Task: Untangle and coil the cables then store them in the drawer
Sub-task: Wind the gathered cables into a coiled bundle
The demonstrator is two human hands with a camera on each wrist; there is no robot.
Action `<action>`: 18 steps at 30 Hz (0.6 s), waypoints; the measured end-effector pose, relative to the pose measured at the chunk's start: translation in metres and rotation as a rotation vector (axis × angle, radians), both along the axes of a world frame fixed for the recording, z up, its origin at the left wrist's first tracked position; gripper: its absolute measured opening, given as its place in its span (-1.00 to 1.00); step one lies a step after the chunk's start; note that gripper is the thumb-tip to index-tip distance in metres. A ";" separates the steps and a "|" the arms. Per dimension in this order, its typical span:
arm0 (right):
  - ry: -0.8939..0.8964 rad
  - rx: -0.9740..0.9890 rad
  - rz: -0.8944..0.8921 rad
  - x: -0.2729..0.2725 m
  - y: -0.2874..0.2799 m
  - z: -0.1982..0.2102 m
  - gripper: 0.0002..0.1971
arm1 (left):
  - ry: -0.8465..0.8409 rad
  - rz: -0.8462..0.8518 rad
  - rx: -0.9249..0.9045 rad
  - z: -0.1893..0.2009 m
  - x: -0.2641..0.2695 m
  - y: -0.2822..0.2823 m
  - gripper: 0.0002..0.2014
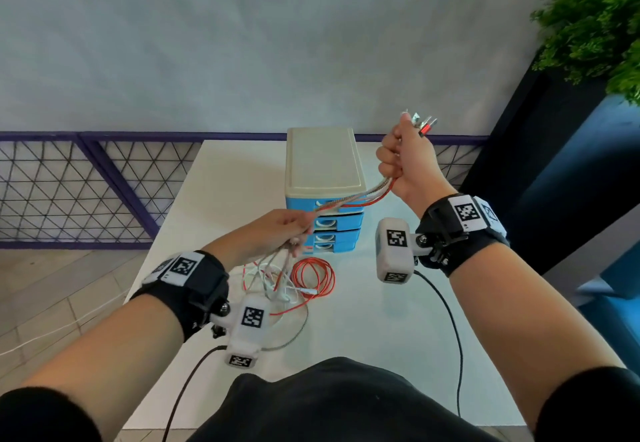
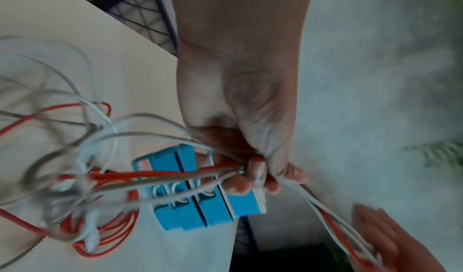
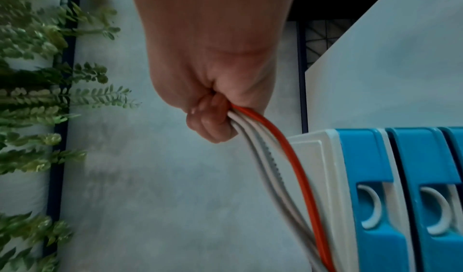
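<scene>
My right hand (image 1: pixel 403 161) is raised above the table and grips a bundle of red, white and braided cables (image 1: pixel 360 195), with their metal plugs (image 1: pixel 424 123) sticking out above the fist. In the right wrist view the right hand (image 3: pixel 213 116) curls round the same cables (image 3: pixel 283 149). My left hand (image 1: pixel 294 230) pinches the bundle lower down, in front of the blue drawer unit (image 1: pixel 323 168). The left wrist view shows the left hand (image 2: pixel 253 169) closed on the cables (image 2: pixel 160 177). The rest of the tangle (image 1: pixel 294 282) hangs onto the white table (image 1: pixel 381 337). All drawers look closed.
The drawer unit (image 3: pixel 400 197) has a cream top and stands at the table's far middle. A purple mesh railing (image 1: pixel 86 182) runs behind the table. A green plant (image 1: pixel 595 26) on a dark blue planter stands at the right. Black wrist-camera leads (image 1: pixel 446 320) trail over the table.
</scene>
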State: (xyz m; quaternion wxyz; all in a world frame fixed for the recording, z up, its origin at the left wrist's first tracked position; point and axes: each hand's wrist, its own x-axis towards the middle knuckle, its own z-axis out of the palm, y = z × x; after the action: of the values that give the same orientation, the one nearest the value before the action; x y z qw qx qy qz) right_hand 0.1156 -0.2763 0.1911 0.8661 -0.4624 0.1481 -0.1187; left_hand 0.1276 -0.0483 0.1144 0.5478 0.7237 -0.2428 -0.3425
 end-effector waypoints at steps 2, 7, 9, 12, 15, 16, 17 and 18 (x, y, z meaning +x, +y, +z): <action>0.034 -0.010 0.071 0.000 -0.004 -0.001 -0.60 | 0.054 0.086 -0.035 -0.002 0.005 0.005 -0.67; 0.174 -0.261 0.560 -0.008 0.012 -0.011 -0.67 | -0.288 0.164 0.121 0.014 0.020 -0.005 -0.67; 0.172 -0.296 0.613 -0.011 0.020 -0.017 -0.70 | -0.356 0.114 0.146 0.018 0.024 -0.006 -0.68; 0.168 -0.289 0.490 -0.012 0.029 -0.025 -0.69 | -0.427 0.093 0.179 0.024 0.026 -0.005 -0.71; 0.208 -0.366 0.486 -0.012 0.029 -0.032 -0.68 | -0.579 0.111 0.252 0.028 0.026 -0.005 -0.70; 0.221 -0.397 0.517 -0.013 0.029 -0.032 -0.67 | -0.624 0.112 0.267 0.030 0.026 -0.005 -0.69; 0.227 -0.416 0.551 -0.013 0.031 -0.033 -0.65 | -0.656 0.114 0.282 0.030 0.026 -0.006 -0.68; 0.231 -0.418 0.586 -0.015 0.032 -0.033 -0.64 | -0.682 0.116 0.290 0.031 0.026 -0.007 -0.69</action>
State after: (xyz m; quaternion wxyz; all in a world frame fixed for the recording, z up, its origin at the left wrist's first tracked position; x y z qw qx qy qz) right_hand 0.1007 -0.2439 0.1583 0.7279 -0.6623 0.0788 0.1593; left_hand 0.1539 -0.0549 0.1452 0.3457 0.8788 -0.3188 -0.0811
